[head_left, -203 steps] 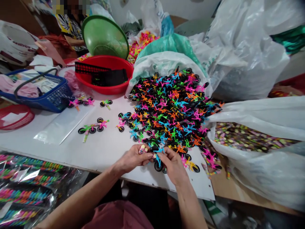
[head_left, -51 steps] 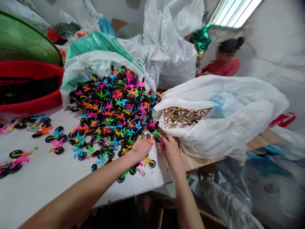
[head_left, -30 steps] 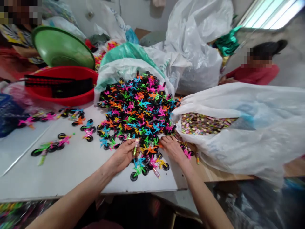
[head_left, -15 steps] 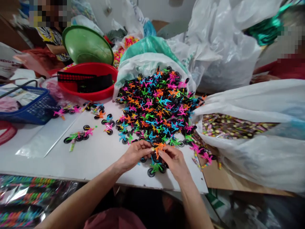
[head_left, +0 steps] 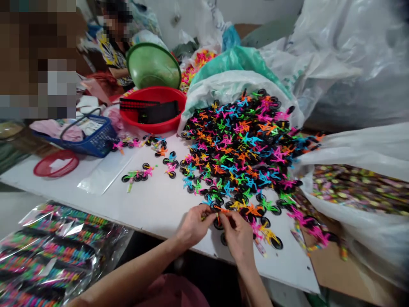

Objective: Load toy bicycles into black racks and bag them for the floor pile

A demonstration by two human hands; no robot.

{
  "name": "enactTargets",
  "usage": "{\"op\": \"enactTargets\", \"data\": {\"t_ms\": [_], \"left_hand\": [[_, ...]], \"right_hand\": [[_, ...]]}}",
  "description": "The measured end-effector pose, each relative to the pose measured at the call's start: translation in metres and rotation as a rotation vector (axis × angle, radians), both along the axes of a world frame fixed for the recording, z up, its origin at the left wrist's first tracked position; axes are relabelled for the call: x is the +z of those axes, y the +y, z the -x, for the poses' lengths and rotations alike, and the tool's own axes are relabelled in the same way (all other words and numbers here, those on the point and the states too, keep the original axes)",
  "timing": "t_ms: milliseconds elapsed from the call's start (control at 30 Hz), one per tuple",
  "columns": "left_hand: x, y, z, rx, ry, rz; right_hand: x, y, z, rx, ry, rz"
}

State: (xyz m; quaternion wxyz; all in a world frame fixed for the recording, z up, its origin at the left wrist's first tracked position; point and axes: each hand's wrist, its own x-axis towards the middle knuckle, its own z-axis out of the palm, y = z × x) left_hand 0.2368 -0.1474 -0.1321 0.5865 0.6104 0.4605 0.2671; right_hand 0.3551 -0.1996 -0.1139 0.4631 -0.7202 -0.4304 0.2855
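Just at the near edge of the heap point(head_left: 243, 149) of toy bicycles, both hands are working close together! The left hand point(head_left: 195, 224) has its fingertips pinched narrow at one wheel of an orange toy bicycle point(head_left: 223, 210), and the right hand point(head_left: 238, 234) pinches its orange frame; a small yellowish bit peeks out between the left fingers, too covered to name. Right of that pair, at the heap's near side, lies a yellow toy bicycle point(head_left: 270, 235). Well to the heap's near left, below the tabletop point(head_left: 159, 194), shiny clear packets point(head_left: 47, 256) show rows of bright colours. Left of the heap, a few loose bicycles point(head_left: 139, 174) lie by a flat clear bag point(head_left: 105, 172), and further left sit a red basket point(head_left: 56, 164) and a blue basket point(head_left: 97, 136) with pink cloth inside. Over to the heap's right, a white sack point(head_left: 367, 143) gapes around small printed sticks point(head_left: 354, 183). Beyond, behind left of the heap, comes a red tub point(head_left: 153, 125) holding black things, then a tilted green basin point(head_left: 153, 66), with a person point(head_left: 116, 47) in a patterned top beside it.
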Motion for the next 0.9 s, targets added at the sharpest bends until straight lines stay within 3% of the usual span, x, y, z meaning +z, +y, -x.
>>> {"op": "enactTargets", "data": {"t_ms": [67, 167, 267, 300, 333, 433, 500, 567, 667, 767, 900], "left_hand": [[0.008, 0.013, 0.008, -0.005, -0.018, -0.004], [0.038, 0.047, 0.039, 0.055, 0.047, -0.111], [0.068, 0.085, 0.079, 0.283, 0.427, -0.442], [0.072, 0.097, 0.089, 0.382, 0.635, -0.584], [0.074, 0.109, 0.096, 0.377, 0.796, -0.695], [0.059, 0.133, 0.095, 0.118, 1.030, -0.783], [0.039, 0.141, 0.083, -0.037, 1.084, -0.726], [0.019, 0.142, 0.073, -0.092, 1.098, -0.720], [-0.004, 0.122, 0.065, -0.107, 1.017, -0.770], [-0.017, 0.089, 0.053, -0.161, 0.884, -0.761], [-0.014, 0.067, 0.038, -0.210, 0.739, -0.752]], "right_hand": [[0.001, 0.006, 0.004, 0.056, 0.052, -0.033], [0.008, 0.001, -0.011, 0.087, 0.151, -0.036], [0.010, -0.031, -0.049, -0.075, 0.014, 0.011], [0.009, -0.046, -0.061, -0.131, -0.068, 0.042], [0.006, -0.060, -0.071, -0.165, -0.151, 0.079], [-0.010, -0.091, -0.084, -0.130, -0.410, 0.191], [-0.027, -0.095, -0.081, -0.091, -0.582, 0.220], [-0.042, -0.090, -0.075, -0.125, -0.707, 0.189], [-0.054, -0.073, -0.074, -0.205, -0.811, 0.121], [-0.055, -0.048, -0.084, -0.211, -0.900, 0.113], [-0.058, -0.024, -0.111, -0.138, -0.935, 0.214]]}}
